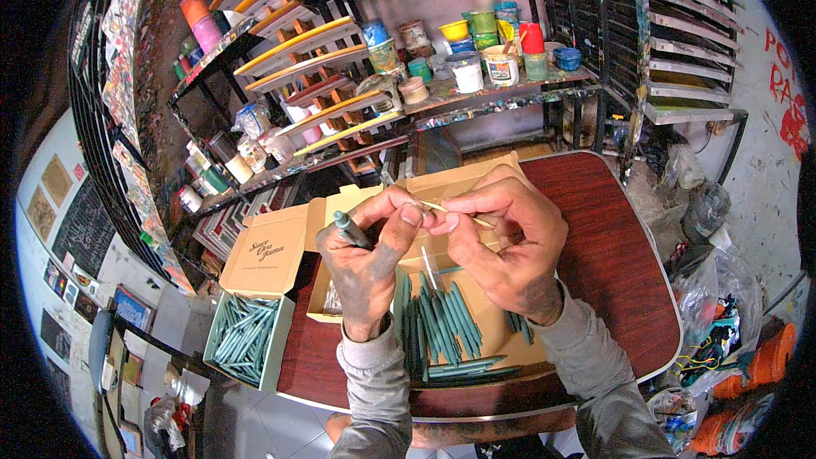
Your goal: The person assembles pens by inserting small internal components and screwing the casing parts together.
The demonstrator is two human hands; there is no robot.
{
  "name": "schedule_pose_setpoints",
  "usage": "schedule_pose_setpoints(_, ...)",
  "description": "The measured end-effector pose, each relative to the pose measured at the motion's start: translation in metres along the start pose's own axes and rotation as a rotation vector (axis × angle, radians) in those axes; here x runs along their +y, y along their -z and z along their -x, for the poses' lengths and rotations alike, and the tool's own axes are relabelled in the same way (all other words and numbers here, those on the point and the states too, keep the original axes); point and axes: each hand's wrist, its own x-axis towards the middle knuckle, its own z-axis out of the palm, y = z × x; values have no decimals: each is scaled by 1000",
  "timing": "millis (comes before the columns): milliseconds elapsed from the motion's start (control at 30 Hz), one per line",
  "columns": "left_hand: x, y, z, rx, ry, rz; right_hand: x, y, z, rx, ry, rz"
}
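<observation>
Both hands are raised over the table with their fingertips meeting. My left hand [365, 268] is closed around a grey-green pen-like tube [347, 225], whose end sticks out beside the curled fingers. Its thumb and forefinger also pinch something small, too tiny to make out. Between the thumb and fingers of my right hand [518, 242] is a thin tan stick [472, 217]; its tip reaches toward the left fingertips. Below them, an open cardboard box [510, 365] holds many similar grey-green tubes [442, 323], mostly side by side. A slim clear-white rod [431, 268] lies across them.
On the left, an open carton [276, 348] is full of grey-green tubes. A smaller carton [327, 310] with thin pale pieces is beside it on the dark red table [612, 272]. Paint pots [467, 72] line the shelf behind; plastic bags [714, 289] and orange containers [765, 365] stand right.
</observation>
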Motion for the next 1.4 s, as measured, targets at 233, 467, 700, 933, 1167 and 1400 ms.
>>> schedule_pose_setpoints(233, 2, -2, 2, 48, 24, -39, 1, 1, 0, -25, 36, 30)
schedule_pose_setpoints(467, 4, -3, 1, 36, 13, -27, -1, 4, -1, -47, 0, 40)
schedule_pose_setpoints(700, -6, -5, 4, 114, -80, -32, 0, 4, -1, -30, -59, -3)
schedule_pose_setpoints(933, -9, 3, 6, 52, -135, -128, -1, 4, -1, -40, -70, -21)
schedule_pose_setpoints(1167, -5, -5, 7, 75, -131, -45, -3, 0, 0, 85, -137, -162)
schedule_pose_setpoints(1400, -4, -1, 8, 20, -147, -70, -5, 21, -14, -100, 127, 177)
